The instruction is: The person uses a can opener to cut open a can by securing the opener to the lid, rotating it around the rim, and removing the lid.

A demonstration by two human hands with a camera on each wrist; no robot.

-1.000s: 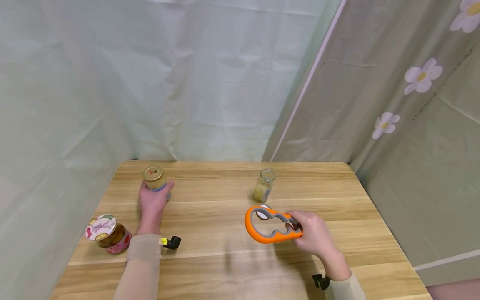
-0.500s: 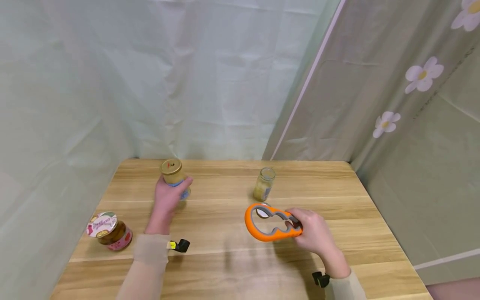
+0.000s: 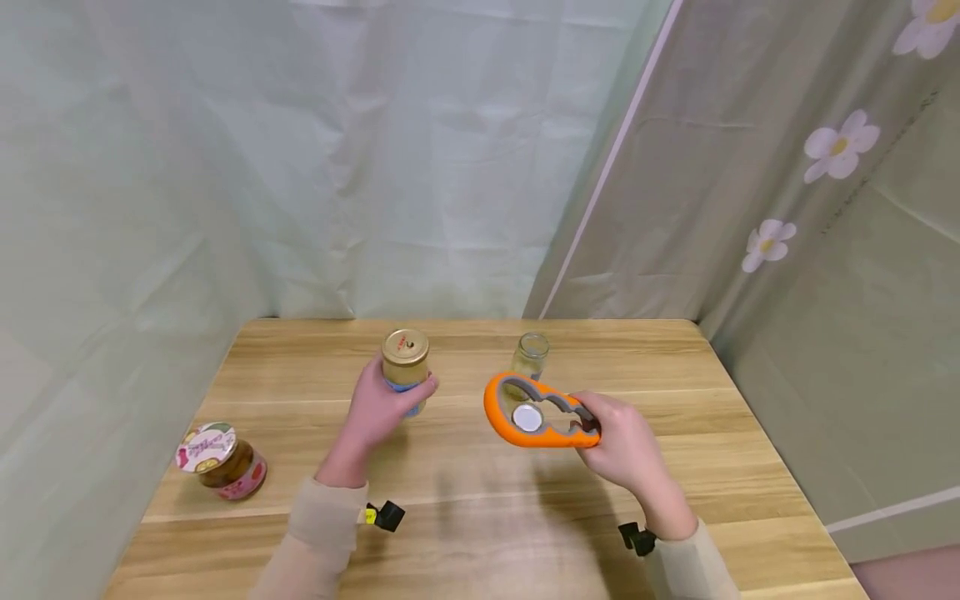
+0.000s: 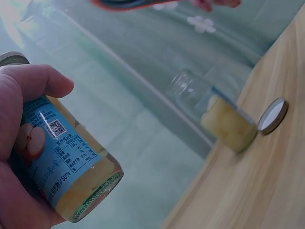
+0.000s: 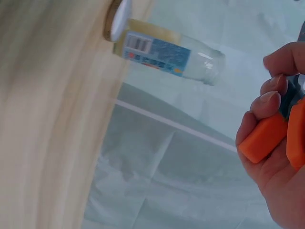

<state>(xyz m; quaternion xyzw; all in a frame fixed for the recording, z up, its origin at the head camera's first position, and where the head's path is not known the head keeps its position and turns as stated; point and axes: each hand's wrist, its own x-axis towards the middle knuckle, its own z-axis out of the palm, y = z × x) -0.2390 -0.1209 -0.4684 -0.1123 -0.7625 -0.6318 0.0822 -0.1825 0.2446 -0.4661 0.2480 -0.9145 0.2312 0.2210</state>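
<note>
My left hand [image 3: 377, 406] grips a glass fruit jar [image 3: 406, 360] with a gold lid and a blue label; in the left wrist view the jar [image 4: 76, 162] is raised off the table, its label showing apple pieces. The fingers of my right hand [image 3: 621, 440] wrap round the handles of an orange and grey jar opener [image 3: 501, 429], held above the table with its loop pointing left. Behind the opener stands an uncapped glass jar [image 3: 531, 357], part full of pale fruit chunks [image 4: 226, 125]. Its loose lid [image 3: 527, 417] lies beside it, white inside up, seen through the opener's loop.
At the left of the wooden table [image 3: 480, 533] stands a squat jar [image 3: 234, 471] with a pink label and a patterned paper top [image 3: 206, 447]. A pale curtain [image 3: 420, 167] hangs behind the table's back edge.
My left hand has lifted the gold-lidded jar and carried it right, toward the middle. My right hand has raised the jar opener slightly, so its loop now frames the loose lid.
</note>
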